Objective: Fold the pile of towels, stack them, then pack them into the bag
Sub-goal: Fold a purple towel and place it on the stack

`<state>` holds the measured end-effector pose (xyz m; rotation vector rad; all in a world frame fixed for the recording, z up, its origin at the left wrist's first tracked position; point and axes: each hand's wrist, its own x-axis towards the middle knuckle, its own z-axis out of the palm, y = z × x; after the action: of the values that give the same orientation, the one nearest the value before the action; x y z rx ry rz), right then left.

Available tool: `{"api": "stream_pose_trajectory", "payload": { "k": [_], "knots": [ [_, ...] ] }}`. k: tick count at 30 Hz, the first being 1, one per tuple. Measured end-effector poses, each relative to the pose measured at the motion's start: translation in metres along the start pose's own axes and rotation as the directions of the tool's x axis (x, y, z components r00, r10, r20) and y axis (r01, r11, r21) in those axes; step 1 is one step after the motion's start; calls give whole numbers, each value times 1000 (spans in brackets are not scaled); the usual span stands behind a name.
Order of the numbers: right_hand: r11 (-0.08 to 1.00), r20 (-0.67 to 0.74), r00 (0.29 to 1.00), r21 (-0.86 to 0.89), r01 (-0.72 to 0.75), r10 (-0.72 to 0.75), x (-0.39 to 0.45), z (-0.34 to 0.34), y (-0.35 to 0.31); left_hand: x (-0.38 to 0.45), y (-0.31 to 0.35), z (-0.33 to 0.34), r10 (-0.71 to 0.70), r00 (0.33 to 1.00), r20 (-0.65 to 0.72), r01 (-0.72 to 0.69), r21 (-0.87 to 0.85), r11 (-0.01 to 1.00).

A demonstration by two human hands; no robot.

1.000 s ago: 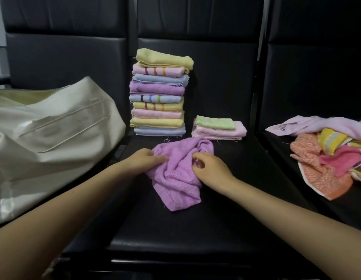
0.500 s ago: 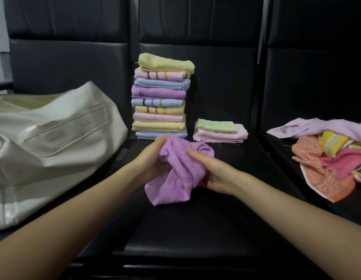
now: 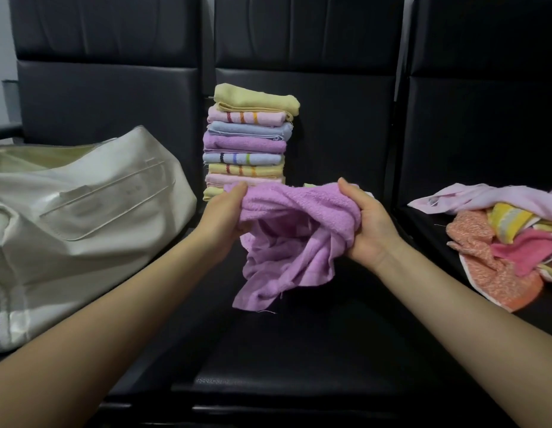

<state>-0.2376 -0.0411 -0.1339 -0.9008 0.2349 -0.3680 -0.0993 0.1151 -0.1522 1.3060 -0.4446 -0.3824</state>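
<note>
Both hands hold 1 purple towel (image 3: 295,239) raised above the middle seat (image 3: 299,350) of a row of 3 black padded seats. The left hand (image 3: 225,216) has its grip clamped on the towel's upper left edge, fingers curled over the cloth. The right hand (image 3: 366,225) has its grip clamped on the bunched upper right edge, thumb on top. The towel is unfolded and crumpled; its upper edge stretches between the 2 hands and the rest hangs toward the seat. Whether its lowest corner touches the seat cannot be told. Behind the towel, against the seat back, stands a tall stack of folded towels (image 3: 248,140), with a yellow one on top and pink, blue, purple and striped ones below; its lowest layers are hidden by the held towel. A cream bag (image 3: 83,223) lies on the left seat, a zip visible at its lower left. Small marks on its front panel are too small to read. On the right seat lies a loose pile of unfolded towels (image 3: 503,242) in pink, yellow and orange.
</note>
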Motion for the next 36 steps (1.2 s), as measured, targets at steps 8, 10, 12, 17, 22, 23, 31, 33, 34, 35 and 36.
{"api": "stream_pose_trajectory", "payload": {
  "k": [8, 10, 12, 17, 22, 23, 31, 33, 34, 35, 36],
  "knots": [
    [992, -183, 982, -119, 34, -56, 2, -21, -4, -5, 16, -19, -145, 989, -9, 136, -288, 948],
    [987, -177, 978, -139, 81, -105, 0, -21, -10, -11, 25, -18, -167, 985, 51, 174, -371, 912],
    [985, -120, 988, -150, 84, -102, -9, -18, -20, -16, 34, -16, -173, 981, 92, 196, -448, 872],
    [984, -58, 995, -160, 77, -87, -14, -31, -35, -22, 41, -17, -140, 984, 108, 171, -378, 910],
    [677, -179, 982, -730, -93, -59, -13, -73, -24, -25, 23, -26, -157, 986, 56, 161, -92, 983],
    [556, -195, 981, -814, -164, 3, -18, -80, -23, -28, 23, -27, -158, 986, 57, 162, -79, 984],
    [899, -153, 973, -428, 91, -172, -69, -43, -67, -72, 55, -11, -125, 990, 70, 138, -212, 968],
    [961, -176, 964, -228, 158, -200, -86, -29, -80, -81, 65, -6, -95, 995, 34, 99, -168, 981],
    [971, -181, 962, -158, 179, -206, -94, -25, -85, -84, 69, -5, -65, 998, 14, 66, -149, 987],
    [975, -177, 961, -112, 193, -210, -102, -23, -89, -86, 71, -5, -41, 999, -2, 40, -136, 990],
    [975, -170, 961, -95, 203, -217, -107, -24, -91, -86, 72, -6, -25, 1000, -10, 24, -120, 993]
  ]
}}
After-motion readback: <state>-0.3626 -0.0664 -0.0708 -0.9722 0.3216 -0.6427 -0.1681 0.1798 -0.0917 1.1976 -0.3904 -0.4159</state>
